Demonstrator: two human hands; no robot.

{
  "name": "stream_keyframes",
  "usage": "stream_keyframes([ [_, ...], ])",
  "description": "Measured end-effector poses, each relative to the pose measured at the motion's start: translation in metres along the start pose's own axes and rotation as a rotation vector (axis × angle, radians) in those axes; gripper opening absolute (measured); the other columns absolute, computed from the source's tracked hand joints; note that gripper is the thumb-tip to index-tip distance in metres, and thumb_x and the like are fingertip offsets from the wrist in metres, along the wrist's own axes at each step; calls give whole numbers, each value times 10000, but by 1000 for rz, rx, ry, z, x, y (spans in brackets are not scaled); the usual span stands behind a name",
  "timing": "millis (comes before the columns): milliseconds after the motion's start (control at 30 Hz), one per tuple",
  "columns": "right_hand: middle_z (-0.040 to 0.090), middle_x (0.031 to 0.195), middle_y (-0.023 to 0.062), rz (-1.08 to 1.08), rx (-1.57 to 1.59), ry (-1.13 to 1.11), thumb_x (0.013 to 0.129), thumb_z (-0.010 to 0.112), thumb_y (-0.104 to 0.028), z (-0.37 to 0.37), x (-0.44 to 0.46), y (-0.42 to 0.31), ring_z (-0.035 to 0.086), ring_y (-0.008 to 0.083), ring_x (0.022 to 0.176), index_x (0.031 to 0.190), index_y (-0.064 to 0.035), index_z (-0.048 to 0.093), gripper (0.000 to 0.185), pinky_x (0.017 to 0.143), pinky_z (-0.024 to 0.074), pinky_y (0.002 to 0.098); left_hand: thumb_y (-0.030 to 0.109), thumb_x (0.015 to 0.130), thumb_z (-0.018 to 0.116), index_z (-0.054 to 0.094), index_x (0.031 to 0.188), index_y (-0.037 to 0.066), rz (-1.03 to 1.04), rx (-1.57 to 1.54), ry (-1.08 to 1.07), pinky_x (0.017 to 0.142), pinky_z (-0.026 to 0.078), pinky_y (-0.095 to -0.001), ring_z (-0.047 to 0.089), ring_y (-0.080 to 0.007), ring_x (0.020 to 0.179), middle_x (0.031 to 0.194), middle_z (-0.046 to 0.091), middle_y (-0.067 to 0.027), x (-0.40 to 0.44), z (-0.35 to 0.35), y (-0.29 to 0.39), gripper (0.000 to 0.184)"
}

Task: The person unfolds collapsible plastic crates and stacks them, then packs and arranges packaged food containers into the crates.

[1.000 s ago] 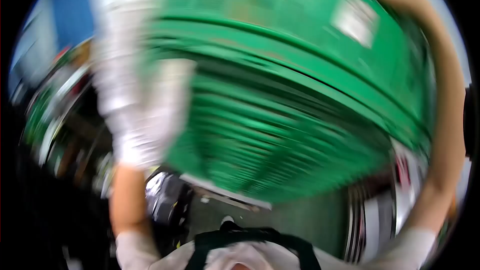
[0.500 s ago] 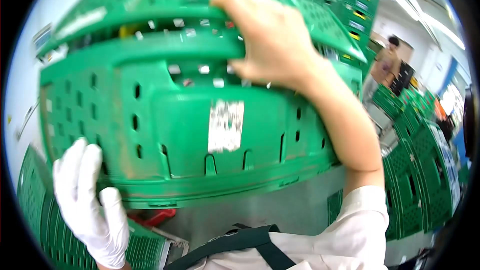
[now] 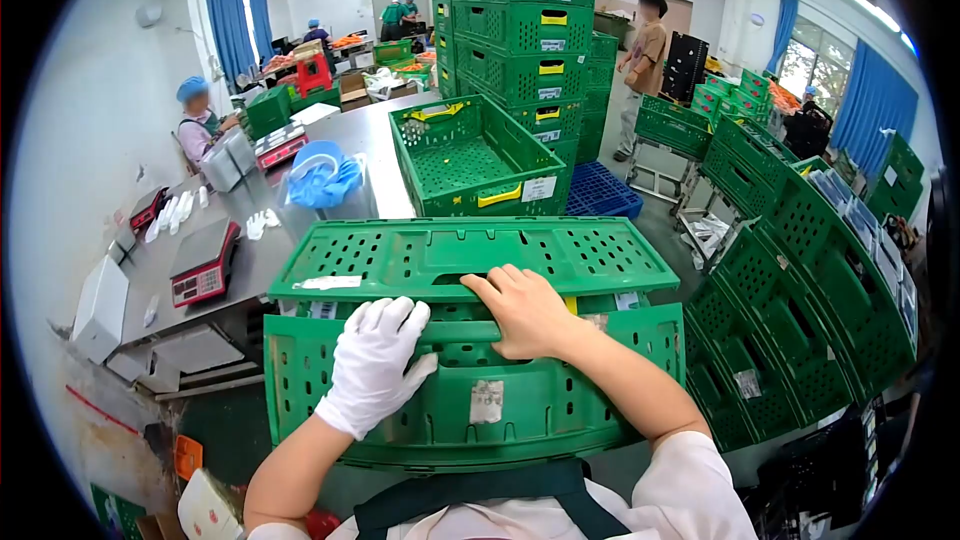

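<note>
A green perforated plastic crate (image 3: pixel 540 410) is right in front of my body, with a worn white label on its near wall. Its far panel (image 3: pixel 400 250) slants just beyond, leaving a narrow gap where bits of yellow and white show. My left hand (image 3: pixel 375 365), in a white glove, curls at the near rim, its thumb against the outer face. Bare, my right hand (image 3: pixel 530 315) spans the gap: fingertips lie at the far panel's handle slot, thumb by the near rim. What fills the inside is mostly hidden.
Behind the crate, an open green crate (image 3: pixel 480 155) with yellow handles sits on a steel table (image 3: pixel 385 200). Tall crate stacks (image 3: pixel 525 30) rise behind it; more crates (image 3: pixel 790 310) lean right. Red scales (image 3: pixel 205 260) stand left. A person (image 3: pixel 645 60) stands behind; another (image 3: pixel 200 125) sits left.
The crate appears lower and farther from my head. My left hand has moved from its lower left side to the near rim. My right hand remains at its top.
</note>
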State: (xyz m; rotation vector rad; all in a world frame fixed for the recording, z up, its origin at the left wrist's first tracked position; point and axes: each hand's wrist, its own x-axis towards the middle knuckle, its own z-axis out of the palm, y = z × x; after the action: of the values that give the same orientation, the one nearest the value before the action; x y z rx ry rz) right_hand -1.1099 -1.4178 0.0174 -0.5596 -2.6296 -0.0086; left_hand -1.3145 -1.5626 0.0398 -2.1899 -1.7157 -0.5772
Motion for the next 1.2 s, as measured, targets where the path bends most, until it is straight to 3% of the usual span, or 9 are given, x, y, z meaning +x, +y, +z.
stream_keyframes([
  [233,572,1040,109,-12,-196,-64,582,777,-166,-1,75,110,569,291,1020,1327,-86,502,798,822,467,402,334,758,791,654,980,67,16,-258,-234,750,510,-422,653,-312,909,919,657,-137,125,71,-86,373],
  [433,566,1059,125,5,-273,-7,585,740,-156,-19,156,226,563,318,1049,1349,-115,482,807,860,460,429,389,823,723,616,958,65,137,-276,40,715,522,-448,654,-342,853,889,646,-139,252,111,-135,367],
  [700,593,1115,139,-61,-283,-89,631,734,-159,23,275,405,581,324,1096,1338,-117,474,754,907,475,462,363,807,760,629,1016,73,-96,-118,8,755,519,-445,666,-367,894,933,682,-159,409,171,-190,381],
  [833,605,959,83,-165,-211,173,658,719,-118,61,271,453,629,290,976,1053,-91,595,415,726,524,419,314,780,793,620,968,70,-153,-95,37,718,511,-416,644,-377,832,879,649,-200,428,183,-180,353],
  [900,602,843,69,-121,-142,160,676,696,-94,33,249,435,662,289,815,948,-78,586,293,625,527,393,300,816,775,638,970,64,-248,-173,-283,702,508,-363,662,-270,778,836,676,-138,440,143,-167,313],
  [967,600,771,65,-141,-167,17,714,670,-96,11,222,413,656,269,662,936,-65,575,243,563,517,392,310,910,685,661,1119,73,-258,-614,-708,728,524,-352,665,-194,782,827,689,-54,457,110,-179,317],
  [1000,604,762,65,-213,-113,-12,723,662,-103,-7,212,403,657,250,651,928,-60,570,229,548,515,383,321,959,628,654,1211,88,-459,-701,-1007,780,516,-301,633,-119,819,872,688,2,474,99,-181,345],
  [1033,607,753,66,-276,-56,-43,733,654,-111,-24,204,395,659,232,640,920,-54,564,216,533,513,375,314,971,603,649,1230,82,-486,-878,-1097,852,508,-290,635,-132,896,974,702,-23,485,104,-192,352],
  [1200,615,693,62,-327,-80,-347,878,624,-217,-74,185,378,681,244,663,934,-33,569,200,560,535,368,343,940,600,617,1302,109,-33,-382,-1157,963,495,-374,633,-275,1098,1178,681,-113,497,193,-215,432],
])
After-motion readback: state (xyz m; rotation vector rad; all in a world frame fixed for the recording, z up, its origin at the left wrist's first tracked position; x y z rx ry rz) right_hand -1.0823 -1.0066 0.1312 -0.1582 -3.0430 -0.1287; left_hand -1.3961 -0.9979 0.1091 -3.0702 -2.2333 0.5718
